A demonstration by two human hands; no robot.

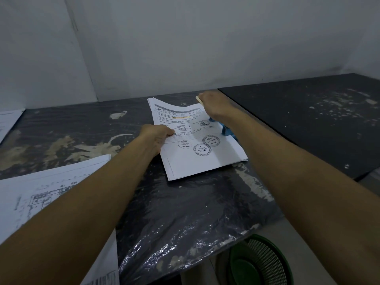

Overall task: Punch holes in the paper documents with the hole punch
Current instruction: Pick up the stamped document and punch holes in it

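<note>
Paper stack [197, 145] lies at frame centre on the dark plastic-covered table [185, 212]. Its long axis runs from upper left to lower right, printed header toward the wall.

Left hand [156, 136] pinches the stack's left edge, thumb on top. Right hand [213, 105] is curled round the top of the blue hole punch [225, 128], which bites the stack's right edge.

Risks, as judged: the sheets are fanned and not squared, so holes may land unevenly. The top sheet bows upward near the punch and may crease. A stack this thick may jam or cut only partway.
</note>
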